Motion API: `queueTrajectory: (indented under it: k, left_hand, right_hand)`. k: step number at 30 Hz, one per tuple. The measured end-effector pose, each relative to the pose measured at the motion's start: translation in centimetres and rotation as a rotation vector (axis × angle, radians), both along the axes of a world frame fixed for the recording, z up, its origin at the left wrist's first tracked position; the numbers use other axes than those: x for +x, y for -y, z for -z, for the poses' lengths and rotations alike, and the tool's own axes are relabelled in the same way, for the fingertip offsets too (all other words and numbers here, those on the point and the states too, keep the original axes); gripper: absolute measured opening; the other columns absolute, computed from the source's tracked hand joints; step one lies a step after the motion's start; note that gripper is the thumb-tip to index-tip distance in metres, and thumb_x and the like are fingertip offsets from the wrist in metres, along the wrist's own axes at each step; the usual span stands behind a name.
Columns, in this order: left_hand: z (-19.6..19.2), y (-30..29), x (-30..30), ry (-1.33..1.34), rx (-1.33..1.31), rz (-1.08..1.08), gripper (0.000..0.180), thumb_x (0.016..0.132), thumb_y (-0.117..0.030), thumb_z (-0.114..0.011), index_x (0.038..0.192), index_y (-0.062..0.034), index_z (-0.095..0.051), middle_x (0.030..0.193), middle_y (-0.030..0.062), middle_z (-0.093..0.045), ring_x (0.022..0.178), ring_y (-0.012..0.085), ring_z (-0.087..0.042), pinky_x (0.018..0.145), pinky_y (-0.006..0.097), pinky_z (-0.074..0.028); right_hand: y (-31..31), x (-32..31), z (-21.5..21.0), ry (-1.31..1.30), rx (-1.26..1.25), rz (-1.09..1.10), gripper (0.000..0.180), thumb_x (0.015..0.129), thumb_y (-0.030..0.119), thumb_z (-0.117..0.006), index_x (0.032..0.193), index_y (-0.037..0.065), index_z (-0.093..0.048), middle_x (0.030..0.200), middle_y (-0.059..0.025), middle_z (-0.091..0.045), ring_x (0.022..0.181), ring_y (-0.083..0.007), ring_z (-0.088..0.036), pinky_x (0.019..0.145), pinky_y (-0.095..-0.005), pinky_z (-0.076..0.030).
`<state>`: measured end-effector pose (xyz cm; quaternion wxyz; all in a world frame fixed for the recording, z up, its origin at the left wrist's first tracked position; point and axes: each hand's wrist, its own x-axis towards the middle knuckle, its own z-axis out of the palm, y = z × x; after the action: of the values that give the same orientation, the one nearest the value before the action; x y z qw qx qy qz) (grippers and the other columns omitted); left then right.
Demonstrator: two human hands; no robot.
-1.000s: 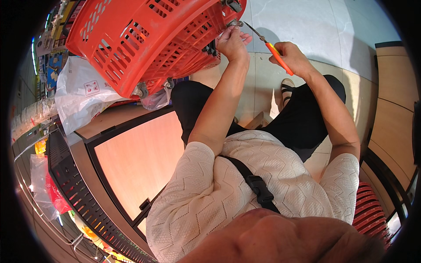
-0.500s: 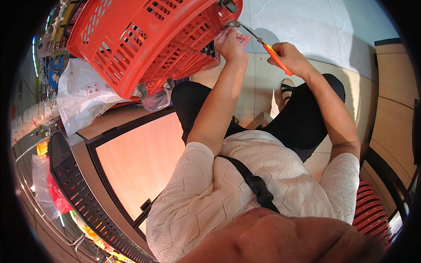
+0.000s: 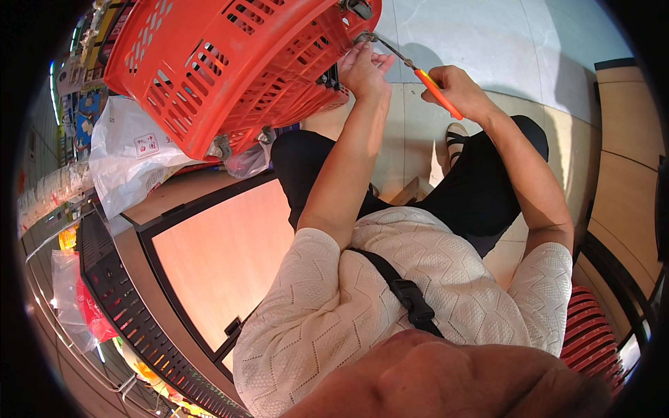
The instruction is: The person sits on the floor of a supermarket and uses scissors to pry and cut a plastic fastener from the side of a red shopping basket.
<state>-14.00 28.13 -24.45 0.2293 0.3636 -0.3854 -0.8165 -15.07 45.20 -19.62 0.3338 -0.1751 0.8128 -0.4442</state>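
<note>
A red plastic shopping basket [image 3: 230, 63] lies tipped over across my lap, its underside and small wheels showing. My left hand [image 3: 364, 70] presses against the basket's corner beside a metal wheel fitting [image 3: 357, 8]. My right hand [image 3: 460, 90] is closed around the orange handle of a screwdriver [image 3: 418, 73]. The screwdriver's thin metal shaft reaches up and left, and its tip meets the fitting at the basket's corner. I am seated, in black trousers and a cream knitted top.
A wooden counter top with a dark frame [image 3: 216, 272] stands to my left. White plastic bags [image 3: 132, 157] lie past it. A black wire shelf [image 3: 118, 306] runs along the lower left. Pale floor tiles [image 3: 488, 35] lie ahead, with wooden panelling [image 3: 627, 160] at right.
The basket has shifted slightly up and to the right. Both hands stay at its corner, with the screwdriver still at the fitting.
</note>
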Motion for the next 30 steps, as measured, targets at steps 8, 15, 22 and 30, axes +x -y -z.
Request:
queueTrajectory:
  k: [8, 15, 22, 30]
  left_hand:
    - [0.2, 0.3, -0.4, 0.023, 0.184, -0.014, 0.013, 0.089, -0.005, -0.057, 0.102, -0.0044, -0.054, 0.082, 0.0054, -0.049, 0.074, 0.0197, -0.052, 0.079, 0.045, -0.055]
    - [-0.3, 0.9, -0.1, 0.008, 0.427, -0.122, 0.013, 0.090, -0.005, -0.053, 0.103, -0.0056, -0.052, 0.088, 0.0065, -0.046, 0.078, 0.0200, -0.049, 0.086, 0.046, -0.053]
    - [-1.0, 0.3, 0.0, -0.007, 0.366, 0.077, 0.011, 0.089, -0.010, -0.058, 0.092, -0.0014, -0.052, 0.078, 0.0046, -0.048, 0.070, 0.0189, -0.051, 0.081, 0.044, -0.055]
    - [-1.5, 0.7, 0.0, -0.042, 0.352, 0.032, 0.008, 0.088, -0.006, -0.058, 0.088, -0.0014, -0.051, 0.080, 0.0049, -0.048, 0.073, 0.0189, -0.050, 0.084, 0.043, -0.053]
  right_hand:
    - [0.1, 0.0, -0.2, -0.020, 0.015, 0.000, 0.024, 0.077, 0.013, -0.069, 0.069, 0.002, -0.049, 0.059, 0.0003, -0.043, 0.055, -0.0095, -0.037, 0.050, -0.0277, -0.033]
    - [-0.1, -0.2, 0.1, -0.010, 0.024, 0.021, 0.024, 0.077, 0.013, -0.069, 0.069, 0.002, -0.049, 0.060, -0.0003, -0.045, 0.055, -0.0089, -0.039, 0.049, -0.0272, -0.034]
    - [-0.1, -0.3, 0.7, 0.003, -0.014, 0.043, 0.022, 0.075, 0.018, -0.068, 0.072, 0.001, -0.054, 0.060, -0.0013, -0.048, 0.054, -0.0100, -0.043, 0.049, -0.0270, -0.035]
    - [-0.1, -0.3, -0.4, 0.024, -0.002, 0.050, 0.020, 0.077, 0.013, -0.068, 0.073, 0.002, -0.052, 0.060, -0.0001, -0.047, 0.051, -0.0072, -0.040, 0.042, -0.0249, -0.033]
